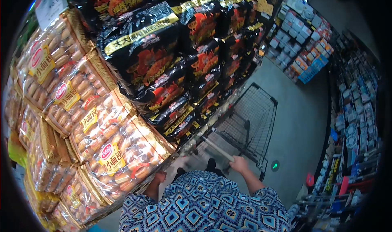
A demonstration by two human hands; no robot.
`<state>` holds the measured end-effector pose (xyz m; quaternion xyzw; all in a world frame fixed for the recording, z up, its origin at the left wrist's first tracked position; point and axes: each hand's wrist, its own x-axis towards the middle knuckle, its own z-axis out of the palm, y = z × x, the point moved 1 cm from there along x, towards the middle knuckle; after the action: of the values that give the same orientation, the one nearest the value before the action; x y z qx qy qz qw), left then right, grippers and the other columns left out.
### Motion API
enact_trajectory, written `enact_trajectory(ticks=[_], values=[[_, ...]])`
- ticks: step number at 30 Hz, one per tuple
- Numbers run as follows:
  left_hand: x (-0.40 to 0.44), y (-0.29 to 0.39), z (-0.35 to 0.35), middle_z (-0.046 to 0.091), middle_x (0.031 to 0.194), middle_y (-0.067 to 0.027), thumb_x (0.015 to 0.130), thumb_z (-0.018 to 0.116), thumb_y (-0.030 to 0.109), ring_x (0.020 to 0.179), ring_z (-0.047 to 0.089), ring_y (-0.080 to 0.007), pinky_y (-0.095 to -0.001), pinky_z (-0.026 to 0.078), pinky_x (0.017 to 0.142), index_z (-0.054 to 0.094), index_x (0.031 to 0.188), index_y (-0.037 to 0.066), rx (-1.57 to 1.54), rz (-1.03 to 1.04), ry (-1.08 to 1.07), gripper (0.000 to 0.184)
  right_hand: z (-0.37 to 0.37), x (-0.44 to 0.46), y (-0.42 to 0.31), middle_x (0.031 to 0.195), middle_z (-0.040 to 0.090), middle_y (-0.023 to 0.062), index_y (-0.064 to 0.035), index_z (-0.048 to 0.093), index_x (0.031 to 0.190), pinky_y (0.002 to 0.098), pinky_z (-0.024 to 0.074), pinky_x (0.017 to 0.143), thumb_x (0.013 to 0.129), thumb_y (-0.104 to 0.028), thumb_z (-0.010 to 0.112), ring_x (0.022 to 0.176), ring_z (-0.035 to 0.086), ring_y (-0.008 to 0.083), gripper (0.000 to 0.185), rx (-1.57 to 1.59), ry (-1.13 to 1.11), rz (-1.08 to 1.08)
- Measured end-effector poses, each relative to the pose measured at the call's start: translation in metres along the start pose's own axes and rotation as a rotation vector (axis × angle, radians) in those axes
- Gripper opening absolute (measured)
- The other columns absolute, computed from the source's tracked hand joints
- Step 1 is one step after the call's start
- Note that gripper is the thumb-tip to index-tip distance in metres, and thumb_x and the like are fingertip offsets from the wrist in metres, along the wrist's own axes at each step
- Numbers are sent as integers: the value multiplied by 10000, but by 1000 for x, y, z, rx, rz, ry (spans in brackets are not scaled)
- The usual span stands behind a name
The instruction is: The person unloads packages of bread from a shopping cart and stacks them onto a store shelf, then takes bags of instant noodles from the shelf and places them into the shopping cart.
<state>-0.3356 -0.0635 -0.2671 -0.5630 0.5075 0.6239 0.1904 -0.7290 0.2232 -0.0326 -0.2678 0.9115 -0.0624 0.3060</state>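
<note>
Curled firmly, the right hand (239,165) grips the pale, bar-shaped handle (219,150) of one shopping cart (255,123), which stands ahead on the smooth grey floor (304,109). Loosely bent, the left hand (160,177) is just beside the lower edge of the stacked goods; whether it touches or holds anything there cannot be told. Behind the hands come a loose patterned shirt (200,205), printed with angular diamonds, and two dark shoes (211,165).

The cart is an open lattice of thin dark wire, tapered and tilted in view. One round floor sticker (275,165) with a green mark lies near it.

To the left, clear crinkly bags of small oblong bread rolls (134,168) have shiny gold borders; four yellow labels run along the nearest line, with more bags stacked beyond, too overlapped to count. Beside them rise glossy black plastic food packs (151,64), pillow-shaped, with yellow bands and red pictures, likewise too crowded to count. One white price card (51,7) hangs above the bread.

Farther off, boxed goods surround one blue crate (313,69), and densely filled shelves (355,109) line the right side.
</note>
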Motion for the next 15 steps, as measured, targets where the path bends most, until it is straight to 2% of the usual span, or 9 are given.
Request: enact_trajectory(ticks=[2,3,5,7,8,10,12,13,15], values=[[-6,12,4,649,841,-61,901,563,296,630,599,-165,-307,472,513,623,1072,64,-44,19,7,295,-5,12,6,1035,652,229,-54,632,1102,452,493,874,797,-510,635,996,619,390,548,24,-126,-121],[-9,19,4,654,848,-57,902,564,297,627,598,-164,-308,473,522,629,1053,64,-64,19,7,285,-14,23,10,1035,652,229,-54,632,1102,452,493,874,797,-510,635,996,619,390,548,11,-112,-145],[-18,33,17,658,850,-52,903,565,294,629,600,-163,-308,475,528,630,1018,63,-135,36,54,266,-40,30,1,1062,644,233,21,606,1151,421,494,870,778,-585,646,997,630,361,713,49,-130,-284],[-17,34,30,657,834,-55,898,575,288,623,602,-160,-319,474,510,617,939,60,-153,41,85,236,-95,41,-34,1085,642,210,25,596,1164,400,490,878,858,-438,616,1016,622,340,555,187,-39,-430],[-1,26,37,657,834,-55,898,575,288,623,602,-160,-319,474,510,617,939,60,-181,37,96,236,-125,46,-59,1019,650,216,15,613,1121,404,504,824,867,-399,616,949,637,344,486,220,58,-476],[26,10,48,650,820,-74,886,583,274,620,607,-171,-324,464,479,616,940,59,-142,168,172,225,-171,60,-104,1022,645,202,10,626,1089,393,506,803,859,-284,649,921,639,325,374,264,403,-685],[5,22,58,636,758,-71,865,583,250,602,595,-172,-323,480,503,640,923,47,-237,160,196,219,-224,53,-170,1037,635,181,5,612,1079,384,496,845,852,-189,658,955,625,324,302,382,491,-811],[-6,24,62,622,696,-68,844,582,227,584,583,-172,-323,496,527,664,906,36,-301,146,206,217,-249,50,-200,1074,628,169,1,606,1074,378,480,881,842,-155,665,1001,608,315,286,344,603,-1004],[-21,22,65,635,763,-83,859,579,240,613,602,-189,-330,491,515,641,945,43,-340,127,199,224,-292,23,-263,1148,610,187,17,602,1093,394,445,941,823,-124,674,1067,575,344,313,309,754,-1282]])
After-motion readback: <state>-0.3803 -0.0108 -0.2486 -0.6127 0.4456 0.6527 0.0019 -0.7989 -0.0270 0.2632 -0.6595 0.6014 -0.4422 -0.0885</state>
